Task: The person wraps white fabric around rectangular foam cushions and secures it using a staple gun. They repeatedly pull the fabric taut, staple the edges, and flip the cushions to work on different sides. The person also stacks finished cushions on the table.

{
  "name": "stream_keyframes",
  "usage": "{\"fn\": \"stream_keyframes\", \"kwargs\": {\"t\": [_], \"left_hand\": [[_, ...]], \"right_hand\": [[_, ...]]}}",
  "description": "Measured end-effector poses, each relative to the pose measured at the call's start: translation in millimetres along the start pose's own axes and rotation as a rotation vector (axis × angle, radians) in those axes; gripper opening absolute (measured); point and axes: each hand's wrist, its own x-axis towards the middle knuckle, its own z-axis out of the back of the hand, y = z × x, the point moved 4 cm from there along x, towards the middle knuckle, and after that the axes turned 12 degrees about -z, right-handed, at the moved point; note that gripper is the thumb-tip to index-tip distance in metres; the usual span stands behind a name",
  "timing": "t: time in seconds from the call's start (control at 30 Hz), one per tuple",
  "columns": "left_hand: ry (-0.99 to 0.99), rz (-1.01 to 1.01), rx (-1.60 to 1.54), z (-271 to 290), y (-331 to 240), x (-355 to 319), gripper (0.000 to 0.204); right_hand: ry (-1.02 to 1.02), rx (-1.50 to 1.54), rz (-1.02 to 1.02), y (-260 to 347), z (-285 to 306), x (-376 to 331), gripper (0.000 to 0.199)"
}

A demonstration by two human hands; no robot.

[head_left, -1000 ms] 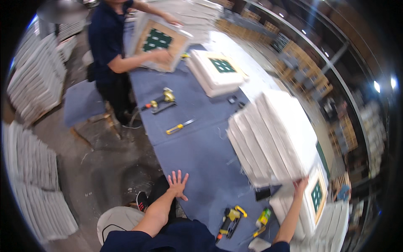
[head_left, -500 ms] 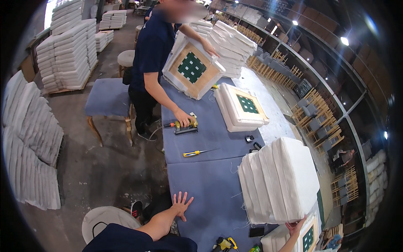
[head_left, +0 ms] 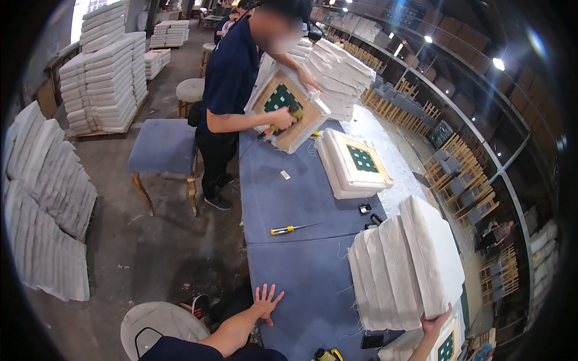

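Note:
My left hand (head_left: 268, 304) lies with fingers spread on the blue-grey padded table (head_left: 295, 271), near its left edge. My right hand (head_left: 436, 320) grips the near lower corner of the outermost white seat cushion (head_left: 432, 259) in a leaning stack of several. Part of that hand's fingers is hidden at the cushion's edge. Beneath my right forearm is another white cushion with a wooden frame and green webbing (head_left: 446, 348). A yellow-handled screwdriver-like tool (head_left: 283, 230) with a thin shaft lies farther up the table.
Across the table a co-worker holds a staple gun (head_left: 288, 118) against a framed cushion (head_left: 304, 129). Two stacked cushions (head_left: 343, 180) lie nearer. A dark flat rectangle (head_left: 372, 342) and a yellow-black tool (head_left: 328, 355) are close to me. A stool (head_left: 159, 325) stands left.
The co-worker has lifted the staple gun off the table onto the framed cushion, exposing a small white piece. My right hand has the outermost cushion tilted slightly from the stack; my left hand stays put.

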Motion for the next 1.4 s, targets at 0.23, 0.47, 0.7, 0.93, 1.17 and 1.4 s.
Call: {"fn": "stream_keyframes", "kwargs": {"t": [0.23, 0.47, 0.7, 0.93, 1.17, 1.4], "left_hand": [[-0.065, -0.033, 0.038, 6, -5, -4, 0.151], [-0.796, -0.569, 0.188, 148, -129, -23, 0.128], [-0.824, -1.695, 0.788, 221, -369, -98, 0.083], [-1.086, -1.598, 0.344, 239, -381, -163, 0.08], [-1.282, -1.403, -0.284, 278, -268, -293, 0.089], [-1.262, -1.202, -0.351, 237, -172, -303, 0.081]], "right_hand": [[0.291, 0.264, -0.031, -93, -87, -2, 0.06], [0.281, 0.354, 0.133, -137, -45, -126, 0.059], [-0.028, 0.124, 0.179, -188, -23, -376, 0.061], [0.049, 0.15, 0.6, -133, -12, -402, 0.066], [0.171, 0.139, 0.423, -109, -49, -278, 0.063], [0.217, 0.084, 0.144, -163, -106, -125, 0.06]]}}
